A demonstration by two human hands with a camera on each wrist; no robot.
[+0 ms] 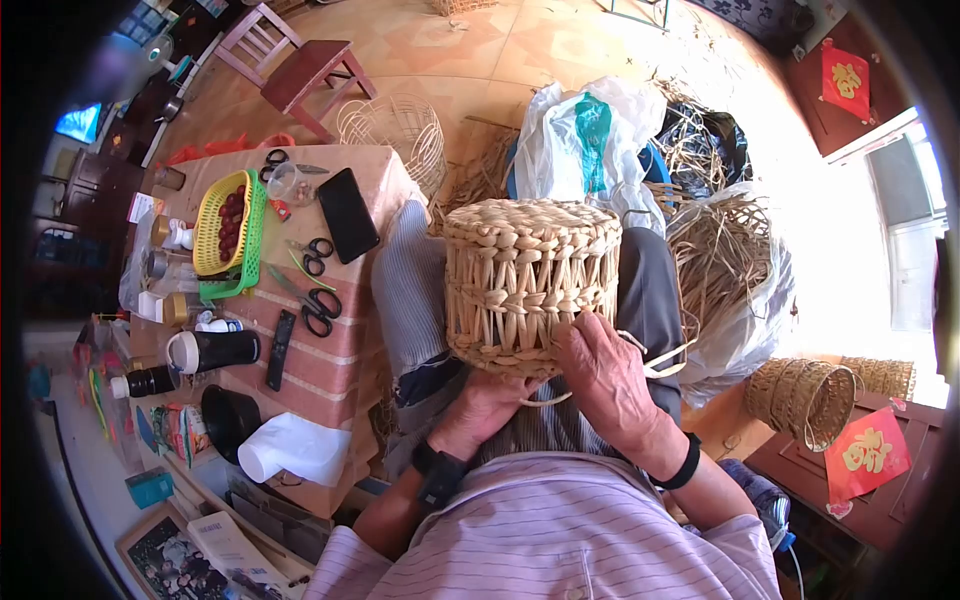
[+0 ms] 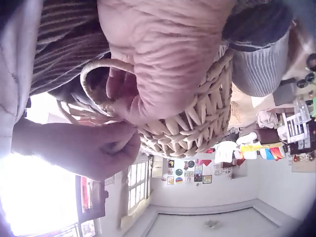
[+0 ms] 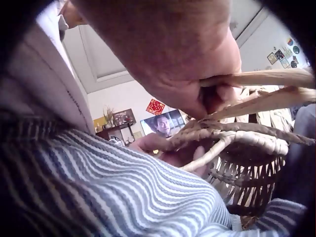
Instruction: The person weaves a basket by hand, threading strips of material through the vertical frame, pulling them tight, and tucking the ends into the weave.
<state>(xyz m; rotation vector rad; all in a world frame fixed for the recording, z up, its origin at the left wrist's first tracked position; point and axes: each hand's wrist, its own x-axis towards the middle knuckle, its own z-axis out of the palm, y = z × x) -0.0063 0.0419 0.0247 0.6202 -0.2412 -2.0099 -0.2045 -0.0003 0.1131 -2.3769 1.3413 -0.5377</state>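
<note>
Holding coarse-woven basket (image 1: 530,275), perhaps straw

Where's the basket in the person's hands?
In the head view, the woven basket is near the centre, over the person's lap, right of the cloth-covered table, with the left hand and right hand at its near edge.

The basket (image 1: 532,290) is sitting between our knees (image 1: 410,290). Left of the basket, we are seeing the bench (image 1: 340,385) carrying a phone (image 1: 348,215) and scissors (image 1: 306,301) on its side nearer the basket, with a tray (image 1: 205,240) holding fruit (image 1: 231,225) farther out. Behind and left of the basket, a chair (image 1: 305,78) is standing. Directly behind the basket, a plastic bag (image 1: 552,140) is resting; to the basket's right, straw (image 1: 725,240) is lying in a sack (image 1: 745,320). Two other baskets (image 1: 774,395) are lying farther right.
</note>
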